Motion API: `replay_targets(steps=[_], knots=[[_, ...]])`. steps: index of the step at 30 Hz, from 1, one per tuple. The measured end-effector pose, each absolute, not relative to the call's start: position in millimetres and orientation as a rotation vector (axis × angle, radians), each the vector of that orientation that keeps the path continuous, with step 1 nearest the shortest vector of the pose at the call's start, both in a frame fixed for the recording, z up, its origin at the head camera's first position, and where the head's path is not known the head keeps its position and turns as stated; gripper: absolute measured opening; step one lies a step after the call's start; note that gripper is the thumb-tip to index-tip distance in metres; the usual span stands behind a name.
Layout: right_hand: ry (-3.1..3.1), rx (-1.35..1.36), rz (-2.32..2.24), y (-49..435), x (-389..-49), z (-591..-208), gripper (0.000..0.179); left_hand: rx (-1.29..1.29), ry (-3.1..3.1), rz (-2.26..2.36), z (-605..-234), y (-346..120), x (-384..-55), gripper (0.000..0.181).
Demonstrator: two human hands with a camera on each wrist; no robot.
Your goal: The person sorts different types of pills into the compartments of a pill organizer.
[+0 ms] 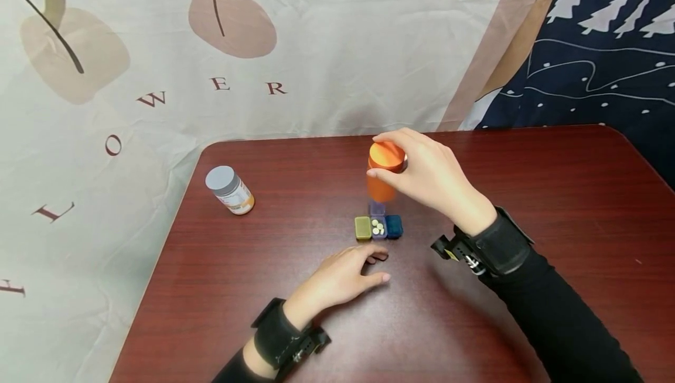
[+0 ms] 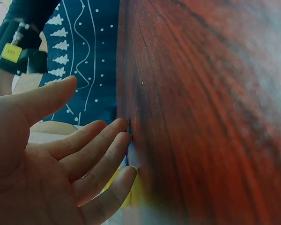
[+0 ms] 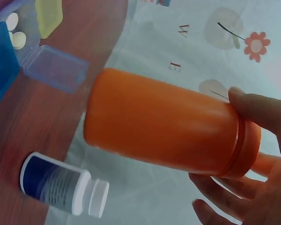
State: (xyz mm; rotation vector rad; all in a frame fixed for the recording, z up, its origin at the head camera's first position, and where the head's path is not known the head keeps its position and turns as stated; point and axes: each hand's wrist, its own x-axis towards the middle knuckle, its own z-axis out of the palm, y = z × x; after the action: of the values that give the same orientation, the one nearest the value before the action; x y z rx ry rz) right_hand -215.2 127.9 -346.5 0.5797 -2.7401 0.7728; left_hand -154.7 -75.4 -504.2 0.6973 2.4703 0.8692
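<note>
My right hand [image 1: 429, 172] grips an orange bottle [image 1: 382, 187] by its lid end, thumb and fingers on opposite sides. In the right wrist view the bottle's base is raised off the table. Just below it in the head view sits a small pill box with a yellow-green compartment [image 1: 362, 228], a purple compartment [image 1: 374, 235] and a dark blue compartment [image 1: 394, 226]. The purple lid [image 1: 377, 208] is flipped back, and several pale pills [image 1: 378, 227] lie inside. My left hand [image 1: 343, 274] is low over the table in front of the pill box, fingers loosely bent, holding nothing.
A white bottle with a grey cap [image 1: 229, 190] stands at the table's left. Another white and blue bottle [image 3: 56, 183] shows in the right wrist view, mostly hidden behind my right hand from the head. Printed cloths [image 1: 343, 31] hang beyond the wooden table's [image 1: 554, 195] back edge.
</note>
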Motion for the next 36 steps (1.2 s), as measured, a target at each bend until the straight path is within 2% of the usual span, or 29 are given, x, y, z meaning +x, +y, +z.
replay_targets(steps=[16,23,36], knots=[[-2.79,0.661,0.709,86.6,-267.2,-363.8,0.055,0.732,2.516,0.817,-504.2,-72.4,-151.9,0.052],[-2.88,0.597,0.783,80.8,-291.0,-378.7,0.057,0.728,2.547,0.788,-503.6,-71.4,-149.2,0.051],[-2.932,0.569,0.844,73.5,-302.7,-392.3,0.059,0.712,2.568,0.774,-501.6,-70.8,-148.9,0.051]])
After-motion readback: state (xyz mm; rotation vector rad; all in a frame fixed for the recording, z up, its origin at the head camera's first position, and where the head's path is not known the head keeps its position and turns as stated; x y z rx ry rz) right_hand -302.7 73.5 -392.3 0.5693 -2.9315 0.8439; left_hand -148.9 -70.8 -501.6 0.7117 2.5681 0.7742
